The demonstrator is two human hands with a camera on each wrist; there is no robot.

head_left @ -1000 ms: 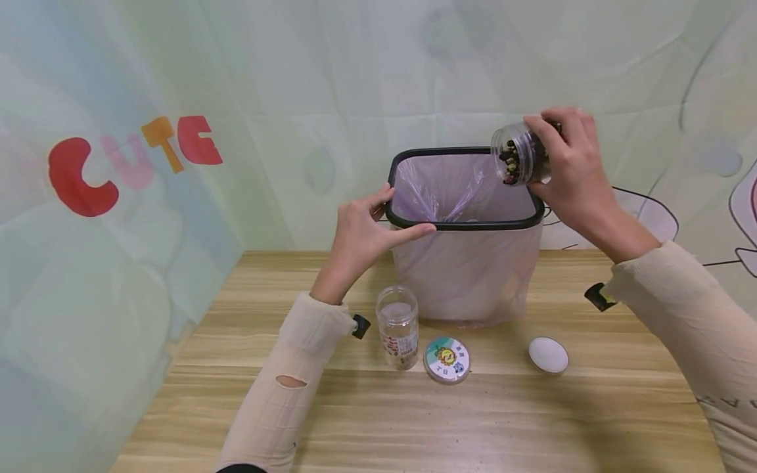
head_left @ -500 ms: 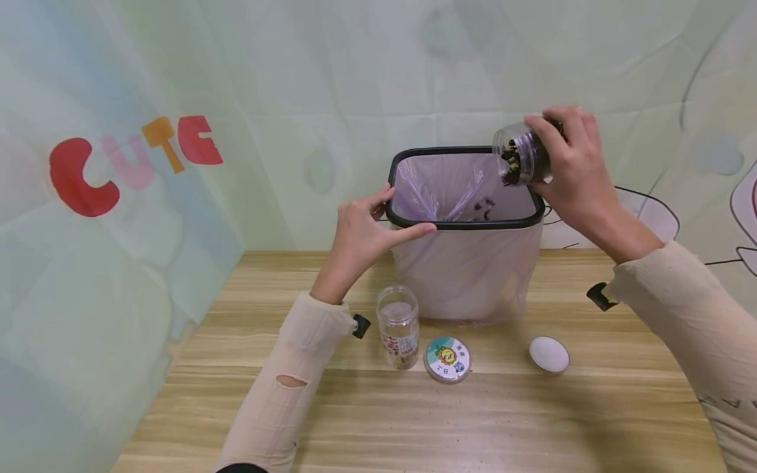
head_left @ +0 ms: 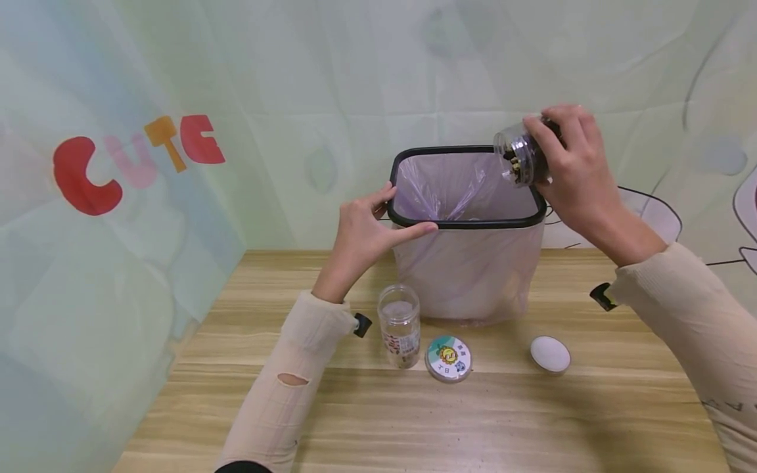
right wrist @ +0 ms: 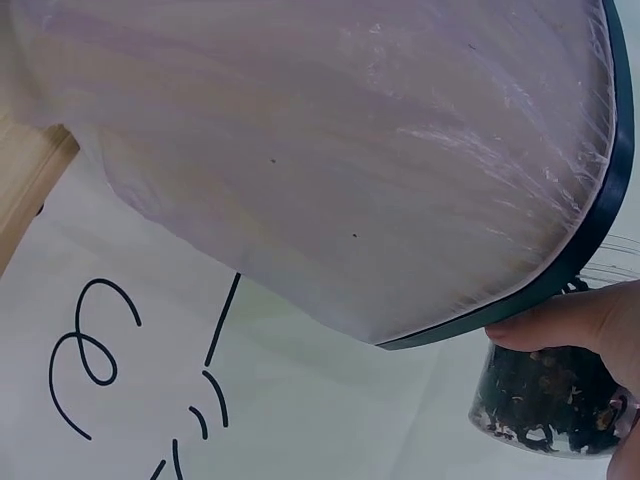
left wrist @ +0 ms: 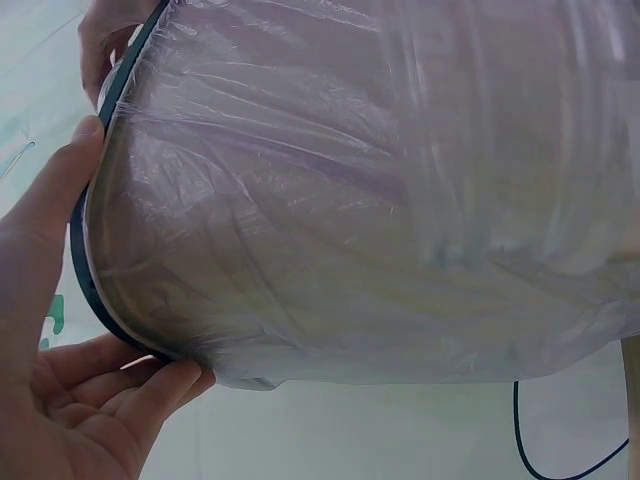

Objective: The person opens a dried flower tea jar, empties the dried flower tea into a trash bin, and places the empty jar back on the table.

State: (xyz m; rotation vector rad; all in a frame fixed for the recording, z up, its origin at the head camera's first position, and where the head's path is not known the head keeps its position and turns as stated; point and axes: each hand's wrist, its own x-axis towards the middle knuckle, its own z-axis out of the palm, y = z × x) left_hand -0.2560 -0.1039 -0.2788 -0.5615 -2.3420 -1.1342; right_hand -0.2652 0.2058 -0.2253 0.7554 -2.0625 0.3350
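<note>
My left hand (head_left: 368, 226) grips the left front corner of a trash bin's black rim (head_left: 467, 225), thumb along the front and fingers at the side. A pale plastic liner (left wrist: 280, 200) covers the bin. Above its right side, my right hand (head_left: 573, 161) holds a clear jar (head_left: 520, 156) tipped sideways, mouth towards the bin. Dark dried pieces (right wrist: 550, 395) fill part of the jar, with some yellowish bits near the mouth. In the right wrist view, the thumb presses on the jar beside the rim.
An uncapped clear jar (head_left: 399, 328) with a printed label stands in front of the bin. To its right lie a round lid (head_left: 448, 359) with a sunflower picture and a smaller white disc (head_left: 550, 355). All are on the wooden table (head_left: 414, 427).
Half a second ago dark pieces were falling into the bin; now none show in the air. Fewer pieces lie near the tilted jar's mouth. The left hand has kept its place.
</note>
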